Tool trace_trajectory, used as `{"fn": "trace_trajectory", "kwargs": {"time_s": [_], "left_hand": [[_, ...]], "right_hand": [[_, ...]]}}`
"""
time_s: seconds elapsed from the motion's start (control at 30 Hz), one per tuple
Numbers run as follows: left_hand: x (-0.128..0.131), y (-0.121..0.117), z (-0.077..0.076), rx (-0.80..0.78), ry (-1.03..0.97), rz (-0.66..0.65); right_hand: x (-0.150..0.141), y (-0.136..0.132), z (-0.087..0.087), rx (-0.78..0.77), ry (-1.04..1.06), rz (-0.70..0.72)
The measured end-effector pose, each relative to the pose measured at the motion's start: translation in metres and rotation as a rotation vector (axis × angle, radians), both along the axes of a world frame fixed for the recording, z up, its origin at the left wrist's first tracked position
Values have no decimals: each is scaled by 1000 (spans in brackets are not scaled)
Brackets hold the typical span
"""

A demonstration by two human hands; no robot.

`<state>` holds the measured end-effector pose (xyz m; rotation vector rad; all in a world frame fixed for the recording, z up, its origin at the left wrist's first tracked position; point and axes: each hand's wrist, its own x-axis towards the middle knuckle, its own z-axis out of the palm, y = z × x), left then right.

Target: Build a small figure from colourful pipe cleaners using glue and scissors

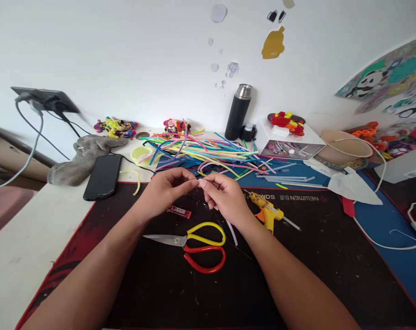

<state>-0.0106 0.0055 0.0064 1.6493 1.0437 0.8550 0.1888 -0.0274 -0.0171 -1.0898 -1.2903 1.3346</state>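
Note:
My left hand (173,188) and my right hand (225,195) meet above the dark mat, thumbs and forefingers pinched together. A tiny pale bit shows at the fingertips; what it is stays hidden. A lilac pipe cleaner (232,233) sticks out below my right hand, and I cannot tell whether it is held or lying on the mat. Scissors (194,245) with one yellow and one red handle lie just below the hands, blades toward the left. Near my left hand is a small red packet (179,211). A yellow glue gun (268,211) rests right of my right hand.
Many coloured pipe cleaners (201,153) are heaped behind the hands. A black thermos (238,112) stands by the wall. At left lie a phone (103,176) and a grey plush toy (82,158). Clear glue sticks (287,178), crumpled tissue (355,185) and a white cable (383,245) are at right.

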Motion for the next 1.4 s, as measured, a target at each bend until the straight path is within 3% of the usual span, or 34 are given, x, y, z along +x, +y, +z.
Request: {"fn": "trace_trajectory", "kwargs": {"time_s": [0.2,0.6,0.77,1.1,1.27,1.4], "left_hand": [[5,-3,2,-51,-32,4],[26,-9,-20,-152,-373,192],[22,-4,-27,-259,-396,115],[9,1,-13,-106,-184,68],[10,-3,-6,-112,-76,44],[11,-3,-8,-191,-137,60]], "right_hand": [[-1,-1,0,-4,-11,0],[-5,-1,-4,55,24,-84],[-5,-1,1,38,15,-92],[-1,0,-1,24,9,-73],[-2,-1,-3,42,-2,-57],[-4,-2,-4,79,-58,-63]]}}
